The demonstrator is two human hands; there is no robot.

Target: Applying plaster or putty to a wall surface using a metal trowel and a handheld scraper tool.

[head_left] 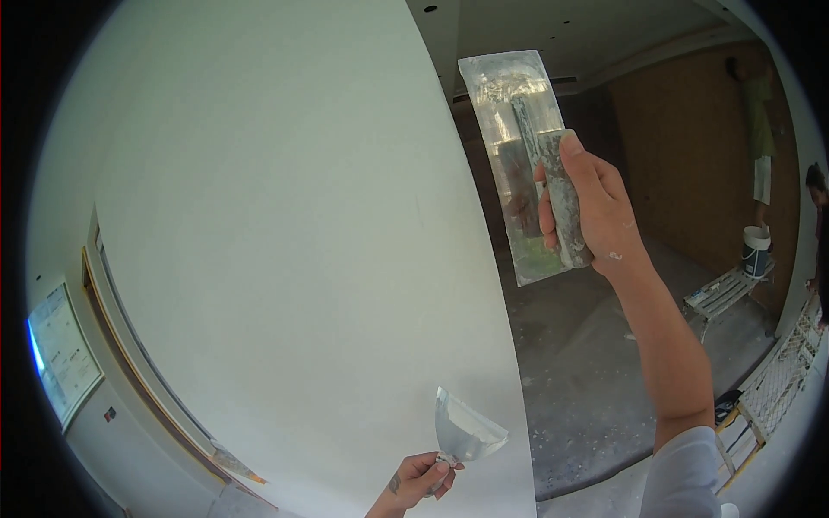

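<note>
Big pale wall (294,216) fills most of the left and middle of the frame, bowed by the fisheye, and past its edge on the right you get a darker, unfinished-looking room. Right hand (600,194) first: it's wrapped snugly around the handle of a rectangular trowel (509,164), thumb up near the handle's top end, with a few white specks around the wrist. That trowel sits upper centre-right, blade tilted and kinda shiny, smeared with whitish stuff, just right of the wall's edge in the frame. Can't tell if it's touching anything besides the hand.

Left hand (421,477) is down at the bottom centre, thumb and fingers closed on the short handle of a putty knife (466,432). Blade's pointing up, wide and flared, with pale paste on it, and it shows right in front of the wall.

Further out, right side: grey floor (596,380) dotted with white specks, then a slatted bench (730,289) with a dark bucket (756,255) on it, white around the top. Person in a yellow-green top (760,112) is upper right, against a brown wall (682,138). Lower right has a pale lattice frame (781,367) with yellowish parts.
</note>
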